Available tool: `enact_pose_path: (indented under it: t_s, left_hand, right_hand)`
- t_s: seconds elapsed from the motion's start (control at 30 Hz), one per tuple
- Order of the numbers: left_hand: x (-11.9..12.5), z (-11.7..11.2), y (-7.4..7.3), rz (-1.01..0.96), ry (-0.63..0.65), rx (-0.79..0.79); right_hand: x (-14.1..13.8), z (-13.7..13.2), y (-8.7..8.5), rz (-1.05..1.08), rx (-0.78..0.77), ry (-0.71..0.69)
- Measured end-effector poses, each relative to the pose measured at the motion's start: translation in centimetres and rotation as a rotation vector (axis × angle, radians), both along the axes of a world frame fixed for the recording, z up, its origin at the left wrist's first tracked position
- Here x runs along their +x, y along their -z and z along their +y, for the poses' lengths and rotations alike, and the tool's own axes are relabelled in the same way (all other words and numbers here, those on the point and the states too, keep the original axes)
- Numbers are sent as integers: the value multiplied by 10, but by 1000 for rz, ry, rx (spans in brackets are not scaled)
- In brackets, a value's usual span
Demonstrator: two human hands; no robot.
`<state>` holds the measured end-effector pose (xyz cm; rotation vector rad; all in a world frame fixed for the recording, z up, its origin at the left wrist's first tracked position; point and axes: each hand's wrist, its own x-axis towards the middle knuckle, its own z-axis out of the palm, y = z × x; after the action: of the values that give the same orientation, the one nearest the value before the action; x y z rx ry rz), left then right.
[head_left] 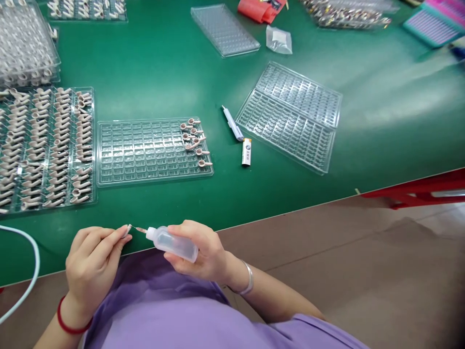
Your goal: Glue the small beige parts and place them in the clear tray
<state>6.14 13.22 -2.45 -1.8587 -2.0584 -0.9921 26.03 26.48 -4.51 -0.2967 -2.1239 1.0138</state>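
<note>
Between the thumb and forefinger of my left hand [92, 259] is a small pale part [127, 231], mostly covered by the fingertips. My right hand [203, 252] is closed around a translucent squeeze bottle [174, 244], lying almost level. Its thin needle tip points left and ends close to the pale part; whether they touch I cannot tell. Beyond my hands lies a clear compartment tray [145, 152] with several small beige spoon-shaped parts [202, 152] in its right-hand columns. To its left, another tray [95, 145] holds many similar parts in rows.
A blue-white pen-like tube [232, 123] and a white lighter [246, 152] lie beside overlapping clear trays [290, 116]. Stacked filled trays [27, 43] stand at the back left. A white cable [34, 252] curves at the left edge. A red stool [417, 191] is at the right.
</note>
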Motion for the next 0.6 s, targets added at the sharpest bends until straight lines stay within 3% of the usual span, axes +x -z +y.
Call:
enact_pose_path:
  t_s: [0.6]
  left_hand:
    - [1,0,1,-9,-13,8]
  right_hand:
    - [1,-1,3,-41,-3,-2]
